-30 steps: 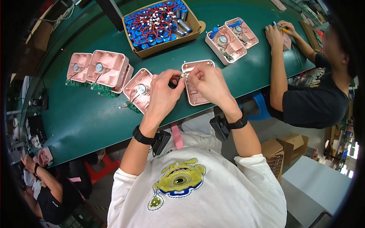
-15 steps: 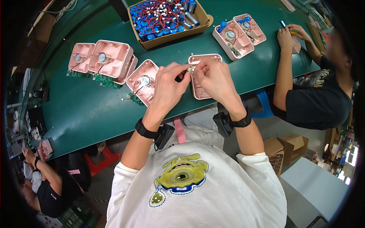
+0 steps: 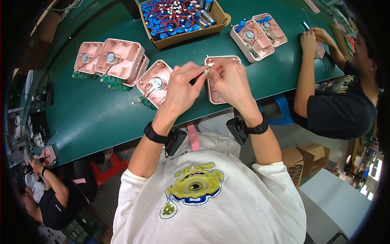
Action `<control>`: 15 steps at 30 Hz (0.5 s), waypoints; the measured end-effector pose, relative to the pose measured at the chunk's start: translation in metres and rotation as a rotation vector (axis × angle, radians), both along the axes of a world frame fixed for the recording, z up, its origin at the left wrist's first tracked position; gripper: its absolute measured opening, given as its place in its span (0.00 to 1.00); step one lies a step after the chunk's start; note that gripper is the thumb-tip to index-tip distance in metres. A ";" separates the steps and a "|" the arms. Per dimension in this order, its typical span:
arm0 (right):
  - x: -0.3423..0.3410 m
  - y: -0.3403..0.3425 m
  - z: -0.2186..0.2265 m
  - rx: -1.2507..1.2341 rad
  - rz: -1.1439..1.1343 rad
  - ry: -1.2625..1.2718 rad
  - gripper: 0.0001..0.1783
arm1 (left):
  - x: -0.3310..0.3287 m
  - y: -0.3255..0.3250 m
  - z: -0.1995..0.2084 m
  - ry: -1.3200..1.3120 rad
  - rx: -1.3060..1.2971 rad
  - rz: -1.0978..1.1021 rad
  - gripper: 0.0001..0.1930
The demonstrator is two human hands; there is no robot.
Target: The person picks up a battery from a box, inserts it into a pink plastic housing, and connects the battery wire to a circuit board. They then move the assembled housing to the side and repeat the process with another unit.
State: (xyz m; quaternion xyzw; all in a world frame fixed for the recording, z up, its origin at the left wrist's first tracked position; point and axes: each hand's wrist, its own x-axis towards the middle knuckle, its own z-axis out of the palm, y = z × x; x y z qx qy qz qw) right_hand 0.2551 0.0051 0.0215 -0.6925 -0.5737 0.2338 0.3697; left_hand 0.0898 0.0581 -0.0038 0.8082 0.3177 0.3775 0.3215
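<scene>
In front of me, my left hand [image 3: 183, 87] pinches a small pale plug connector [image 3: 206, 71] between thumb and forefinger. My right hand [image 3: 231, 79] is closed on the same piece from the other side, its fingertips touching my left ones. Beneath the right hand lies an open pink plastic housing [image 3: 211, 92], partly covered by it. Close by the left hand, a second pink housing [image 3: 147, 83] holds a round speaker [image 3: 157, 83] with dark wires, and a green circuit board [image 3: 147, 103] pokes out at its near edge.
A cardboard box [image 3: 178, 40] of blue battery cells with red leads stands at the back. Stacked pink housings [image 3: 120, 48] lie left, finished with speakers; another pair [image 3: 260, 53] sits right. Co-workers sit at right [image 3: 337, 107] and lower left [image 3: 55, 195] along the green table [image 3: 93, 134].
Both hands stay pinched together over the housing, and the connector between the fingertips has turned slightly. The whole view has shifted a little.
</scene>
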 end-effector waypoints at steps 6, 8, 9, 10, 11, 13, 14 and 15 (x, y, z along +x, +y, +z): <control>0.017 0.007 0.018 0.067 0.254 -0.216 0.10 | -0.002 -0.004 0.001 0.056 -0.052 0.065 0.09; 0.031 0.023 0.045 -0.027 0.261 -0.298 0.11 | -0.003 -0.003 -0.001 0.087 -0.027 0.085 0.08; 0.036 0.036 0.056 0.005 0.222 -0.325 0.10 | -0.003 -0.004 0.000 0.084 -0.015 0.088 0.08; 0.043 0.049 0.061 0.036 0.175 -0.352 0.10 | -0.002 -0.004 0.002 0.088 -0.015 0.082 0.08; 0.050 0.065 0.058 0.045 0.165 -0.355 0.10 | 0.000 -0.004 0.003 0.091 -0.015 0.073 0.08; 0.060 0.101 0.046 0.200 0.241 -0.408 0.13 | 0.001 -0.004 0.003 0.079 -0.026 0.060 0.08; 0.062 0.117 0.042 0.208 0.233 -0.411 0.13 | 0.002 -0.004 0.002 0.077 -0.016 0.053 0.08; 0.060 0.134 0.041 0.076 0.183 -0.338 0.15 | 0.002 -0.003 0.002 0.082 -0.025 0.051 0.08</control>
